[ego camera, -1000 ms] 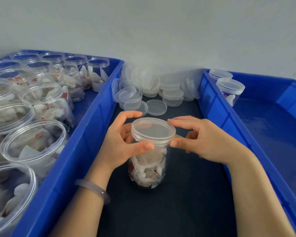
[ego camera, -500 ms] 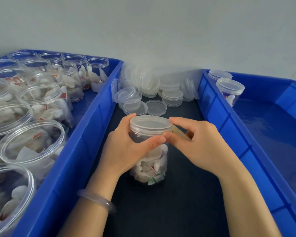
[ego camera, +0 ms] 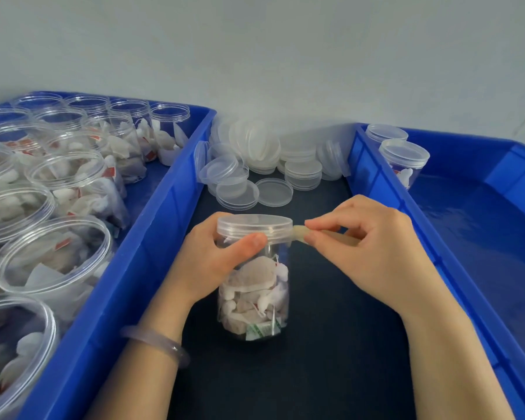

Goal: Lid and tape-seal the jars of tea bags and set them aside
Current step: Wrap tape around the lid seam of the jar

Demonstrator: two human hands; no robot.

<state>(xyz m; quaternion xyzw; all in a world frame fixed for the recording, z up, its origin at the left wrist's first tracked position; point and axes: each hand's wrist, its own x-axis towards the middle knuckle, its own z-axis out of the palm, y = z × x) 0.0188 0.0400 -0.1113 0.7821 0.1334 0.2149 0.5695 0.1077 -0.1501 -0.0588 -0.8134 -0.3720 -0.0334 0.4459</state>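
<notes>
From my station I see a clear plastic jar (ego camera: 253, 292) filled with white tea bags. It stands upright on the dark desk (ego camera: 315, 365), in the lane between two bins. A translucent round lid (ego camera: 255, 224) sits on its mouth.

The left hand (ego camera: 209, 265) holds the jar near the top. Its fingers are curled round the far side, and its thumb presses on the lower edge of the lid. The right hand (ego camera: 373, 253) is just beside the lid. Its thumb and forefinger pinch a strip of yellowish tape (ego camera: 299, 233), and the other fingers are loosely bent. One end of the strip touches the side of the lid, but I cannot tell how much of it is stuck there. A pale bracelet (ego camera: 156, 345) is on the left wrist.

On the left, a blue plastic bin (ego camera: 152, 237) holds many open jars of tea bags (ego camera: 70, 183). On the right, a second blue bin (ego camera: 479, 225) has two lidded jars (ego camera: 403, 160) in its far corner. At the far end of the desk, against the wall, lies a heap of loose translucent lids (ego camera: 264, 153).
</notes>
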